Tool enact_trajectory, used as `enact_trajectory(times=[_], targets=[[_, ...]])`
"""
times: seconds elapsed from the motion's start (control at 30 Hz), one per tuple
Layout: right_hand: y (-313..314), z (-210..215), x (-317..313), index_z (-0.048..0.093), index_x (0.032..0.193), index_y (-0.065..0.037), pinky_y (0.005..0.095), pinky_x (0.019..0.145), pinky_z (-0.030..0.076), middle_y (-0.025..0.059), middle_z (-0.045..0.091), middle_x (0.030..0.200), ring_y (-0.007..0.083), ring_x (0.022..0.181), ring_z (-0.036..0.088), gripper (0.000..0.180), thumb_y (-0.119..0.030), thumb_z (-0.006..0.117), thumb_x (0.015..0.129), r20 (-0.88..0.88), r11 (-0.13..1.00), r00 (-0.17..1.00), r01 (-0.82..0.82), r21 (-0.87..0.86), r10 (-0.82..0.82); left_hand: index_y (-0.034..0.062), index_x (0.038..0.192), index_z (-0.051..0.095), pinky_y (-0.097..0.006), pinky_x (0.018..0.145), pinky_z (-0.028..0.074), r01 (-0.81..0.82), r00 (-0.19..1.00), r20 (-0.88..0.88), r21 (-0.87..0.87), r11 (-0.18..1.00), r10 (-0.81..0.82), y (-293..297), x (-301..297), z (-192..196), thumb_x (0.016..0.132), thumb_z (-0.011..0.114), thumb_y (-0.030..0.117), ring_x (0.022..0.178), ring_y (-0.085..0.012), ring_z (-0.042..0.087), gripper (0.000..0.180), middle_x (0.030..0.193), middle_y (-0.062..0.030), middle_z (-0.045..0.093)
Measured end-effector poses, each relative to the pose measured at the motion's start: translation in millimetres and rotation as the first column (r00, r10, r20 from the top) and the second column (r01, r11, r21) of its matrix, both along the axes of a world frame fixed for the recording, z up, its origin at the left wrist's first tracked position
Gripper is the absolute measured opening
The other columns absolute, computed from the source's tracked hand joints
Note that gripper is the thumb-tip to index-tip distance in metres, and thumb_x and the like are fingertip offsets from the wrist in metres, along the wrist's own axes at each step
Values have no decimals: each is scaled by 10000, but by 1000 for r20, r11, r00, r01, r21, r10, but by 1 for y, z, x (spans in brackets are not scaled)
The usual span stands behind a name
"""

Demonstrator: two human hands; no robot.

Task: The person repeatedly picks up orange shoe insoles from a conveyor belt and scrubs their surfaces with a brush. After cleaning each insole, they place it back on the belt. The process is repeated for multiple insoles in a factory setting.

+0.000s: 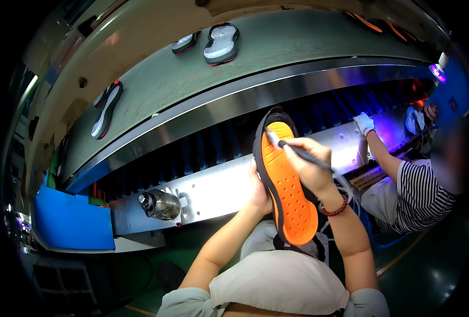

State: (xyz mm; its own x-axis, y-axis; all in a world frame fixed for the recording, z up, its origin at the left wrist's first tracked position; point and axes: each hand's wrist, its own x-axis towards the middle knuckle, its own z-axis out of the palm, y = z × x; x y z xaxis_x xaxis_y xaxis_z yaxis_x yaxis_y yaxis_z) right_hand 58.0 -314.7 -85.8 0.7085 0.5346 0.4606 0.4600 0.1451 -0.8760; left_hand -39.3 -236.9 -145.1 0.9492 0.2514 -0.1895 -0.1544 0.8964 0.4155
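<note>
A shoe sole (289, 203) with an orange inner face and a black rim is held up in front of me, its toe end pointing away. My left hand (260, 194) grips its left edge, with the fingers partly hidden behind it. My right hand (314, 165) is closed around the dark handle of a brush (273, 139). The pale bristles rest on or just over the orange surface near the far end. Small round dimples dot the near half of the sole.
Beyond a metal rail, a green conveyor belt (155, 79) carries grey-and-black soles (222, 44). A container with a black top (161, 205) stands on the metal ledge (218, 195). At right sits a co-worker in a striped top with a white-gloved hand (364, 123), near a purple lamp (437, 73).
</note>
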Motion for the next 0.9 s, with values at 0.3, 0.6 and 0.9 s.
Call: enact_trajectory(times=[0.3,0.6,0.9], targets=[[-65,11,-35,637,770,-45,264,589,457,97,641,727,210,657,627,137,-49,639,634,283,851,820,-397,-344,497,81,1272,378,-372,920,393,-123,992,-3,66,990,123,38,-21,4,825,224,637,1071,-245,495,729,1211,-103,485],[-21,36,5,638,844,39,201,570,473,85,645,721,90,657,606,123,-26,616,742,-38,975,974,-221,21,222,141,1340,266,-420,984,329,80,969,234,9,997,-80,-1,-17,31,804,155,687,1183,-281,401,774,1332,-107,357],[-39,38,17,641,884,35,170,564,465,86,645,796,73,655,592,140,-14,627,754,-266,889,853,-456,37,449,82,1296,332,-402,944,368,54,960,281,-144,988,-12,9,-11,46,789,205,709,1105,-262,466,816,1232,-125,453]])
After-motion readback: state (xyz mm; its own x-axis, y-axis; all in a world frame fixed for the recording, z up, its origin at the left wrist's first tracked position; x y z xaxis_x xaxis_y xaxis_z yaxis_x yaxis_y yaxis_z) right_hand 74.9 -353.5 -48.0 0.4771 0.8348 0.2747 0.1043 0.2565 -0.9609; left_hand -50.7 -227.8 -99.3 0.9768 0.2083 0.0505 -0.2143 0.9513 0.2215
